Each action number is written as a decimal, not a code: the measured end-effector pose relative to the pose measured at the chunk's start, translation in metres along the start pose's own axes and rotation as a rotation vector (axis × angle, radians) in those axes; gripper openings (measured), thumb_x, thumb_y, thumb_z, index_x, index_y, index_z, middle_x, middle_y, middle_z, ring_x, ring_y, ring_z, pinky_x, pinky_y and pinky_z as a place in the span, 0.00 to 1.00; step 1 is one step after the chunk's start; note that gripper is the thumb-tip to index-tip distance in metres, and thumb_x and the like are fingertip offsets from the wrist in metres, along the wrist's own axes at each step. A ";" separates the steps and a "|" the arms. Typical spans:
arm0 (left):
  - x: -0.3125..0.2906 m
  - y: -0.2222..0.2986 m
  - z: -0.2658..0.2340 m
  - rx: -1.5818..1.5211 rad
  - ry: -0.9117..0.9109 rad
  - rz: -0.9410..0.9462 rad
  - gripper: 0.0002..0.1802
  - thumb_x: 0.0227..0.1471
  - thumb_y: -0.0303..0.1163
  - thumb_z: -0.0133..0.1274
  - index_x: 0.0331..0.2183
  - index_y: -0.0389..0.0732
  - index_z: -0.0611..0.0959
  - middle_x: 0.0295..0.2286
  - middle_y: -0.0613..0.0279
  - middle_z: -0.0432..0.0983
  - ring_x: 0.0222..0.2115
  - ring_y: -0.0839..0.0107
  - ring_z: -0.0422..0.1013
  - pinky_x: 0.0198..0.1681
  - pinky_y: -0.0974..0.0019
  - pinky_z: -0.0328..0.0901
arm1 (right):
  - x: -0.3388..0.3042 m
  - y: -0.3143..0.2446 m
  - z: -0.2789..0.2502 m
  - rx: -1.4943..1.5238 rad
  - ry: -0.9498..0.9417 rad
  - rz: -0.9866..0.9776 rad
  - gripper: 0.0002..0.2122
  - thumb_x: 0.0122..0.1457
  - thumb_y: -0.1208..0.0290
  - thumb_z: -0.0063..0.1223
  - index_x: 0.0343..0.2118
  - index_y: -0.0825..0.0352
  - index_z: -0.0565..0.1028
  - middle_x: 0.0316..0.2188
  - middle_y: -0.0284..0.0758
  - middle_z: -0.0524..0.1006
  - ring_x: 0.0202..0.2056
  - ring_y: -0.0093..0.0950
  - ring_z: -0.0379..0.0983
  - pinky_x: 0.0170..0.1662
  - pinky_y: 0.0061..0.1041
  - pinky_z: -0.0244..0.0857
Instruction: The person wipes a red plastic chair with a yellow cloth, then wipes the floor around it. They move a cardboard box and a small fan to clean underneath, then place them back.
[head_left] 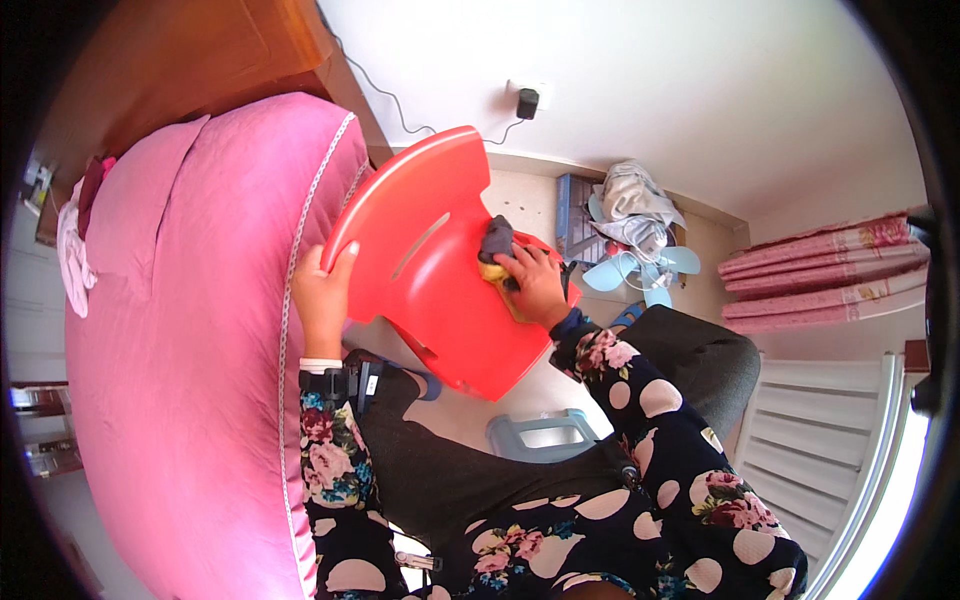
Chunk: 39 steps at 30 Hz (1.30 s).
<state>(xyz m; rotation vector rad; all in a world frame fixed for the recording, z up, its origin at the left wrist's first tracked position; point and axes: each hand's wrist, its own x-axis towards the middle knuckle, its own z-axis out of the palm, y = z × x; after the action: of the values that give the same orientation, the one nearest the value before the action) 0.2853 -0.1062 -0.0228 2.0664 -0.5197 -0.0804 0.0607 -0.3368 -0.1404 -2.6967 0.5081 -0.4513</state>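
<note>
Red plastic chair (430, 285), tilted, in front of the person, just beside the right edge of the pink-covered bed (200, 350), above the tiled floor (528, 190); can't tell if it touches the floor. Left hand (322, 300) grips the chair's left rim, thumb on the inner face, fingers wrapped over the edge. Right hand (538, 285) holds a dark grey and yellow cloth (495, 243) against the chair's right part, fingers bent over it; the palm side is hidden.

Far right corner of the floor: fan (640, 268) with pale blue blades, bundle of grey fabric (638, 200) just behind it, blue box (577, 220) to its left. Pale blue plastic frame (540, 440) on the floor below the chair, near the person's legs. Black plug (527, 103) in the wall socket, pink curtain (820, 275) right, white radiator (820, 430) below it.
</note>
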 end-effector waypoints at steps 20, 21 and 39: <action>0.007 -0.006 -0.003 -0.010 -0.028 0.086 0.15 0.51 0.36 0.58 0.27 0.32 0.78 0.21 0.56 0.74 0.23 0.71 0.69 0.30 0.63 0.64 | -0.084 0.015 -0.057 0.826 0.158 0.549 0.25 0.50 0.80 0.57 0.55 0.63 0.69 0.42 0.36 0.76 0.43 0.27 0.73 0.46 0.25 0.67; 0.006 -0.004 -0.004 -0.003 -0.029 0.059 0.14 0.51 0.36 0.58 0.28 0.32 0.78 0.21 0.57 0.74 0.23 0.72 0.68 0.30 0.64 0.64 | -0.078 0.033 -0.059 0.797 0.287 0.708 0.25 0.52 0.79 0.58 0.55 0.65 0.68 0.40 0.33 0.76 0.41 0.24 0.72 0.44 0.23 0.67; -0.002 0.005 -0.014 0.229 0.030 0.059 0.14 0.54 0.36 0.55 0.27 0.33 0.76 0.23 0.61 0.72 0.26 0.73 0.64 0.33 0.67 0.62 | -0.039 0.107 0.026 1.340 0.095 0.617 0.18 0.58 0.68 0.55 0.52 0.64 0.70 0.40 0.31 0.75 0.40 0.23 0.71 0.47 0.24 0.65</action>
<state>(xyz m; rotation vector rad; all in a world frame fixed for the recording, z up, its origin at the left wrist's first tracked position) 0.2860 -0.0963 -0.0115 2.2692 -0.5940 0.0474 0.0051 -0.4070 -0.2151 -1.1749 0.6797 -0.4772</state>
